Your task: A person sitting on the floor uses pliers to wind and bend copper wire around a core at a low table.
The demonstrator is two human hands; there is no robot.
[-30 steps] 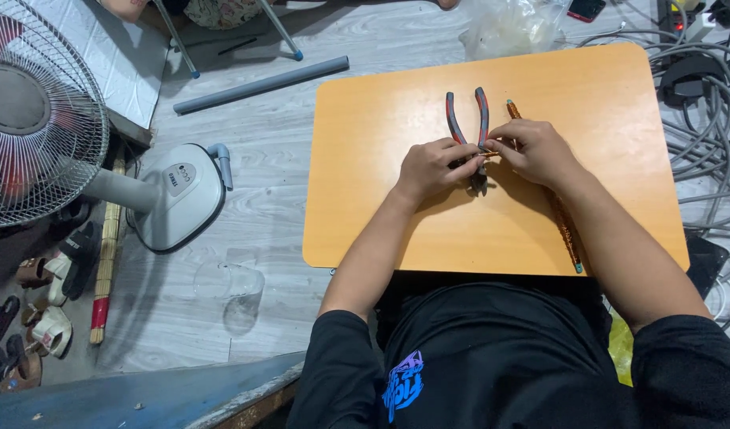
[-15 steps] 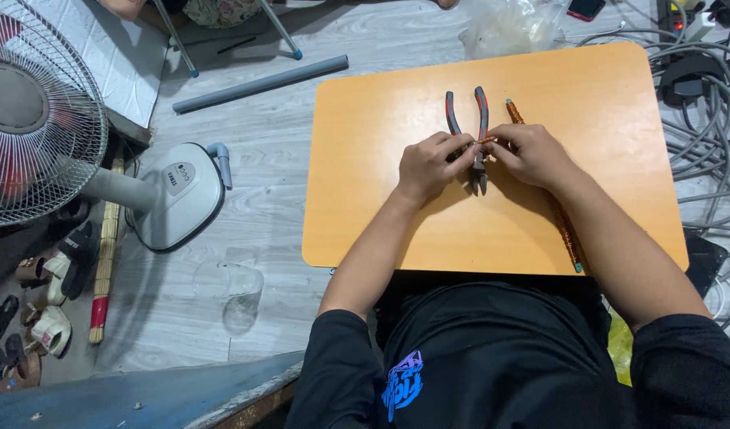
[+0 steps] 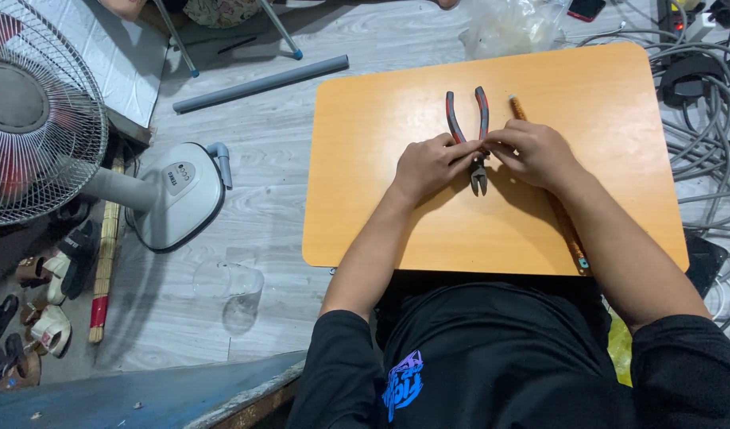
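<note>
- Near the middle of the orange tabletop (image 3: 381, 119), a bit toward the far edge, lie the pliers (image 3: 470, 131), red-and-grey handles pointing away from the person, jaws pointing back toward them.
- Compared with a second ago almost nothing has moved: the pliers sit in the same spot and both hands stay bunched at the pivot. Looks like fiddly fingertip work carrying on, not a new step.
- The left hand (image 3: 428, 167) is curled, fingers pinched in against the left side of the pliers just below the handles. Whether it holds some small bit as well is too hidden to tell.
- The right hand (image 3: 536, 151) is curled the same way, fingertips meeting the left's right at the pivot, touching the tool.
- A long brownish rod (image 3: 567, 230) runs under the right hand and forearm toward the near right corner.
- Off the table: a standing fan (image 3: 39, 119) on the left, a grey pipe (image 3: 261, 83) on the floor, a tangle of cables (image 3: 706, 119) on the right.
</note>
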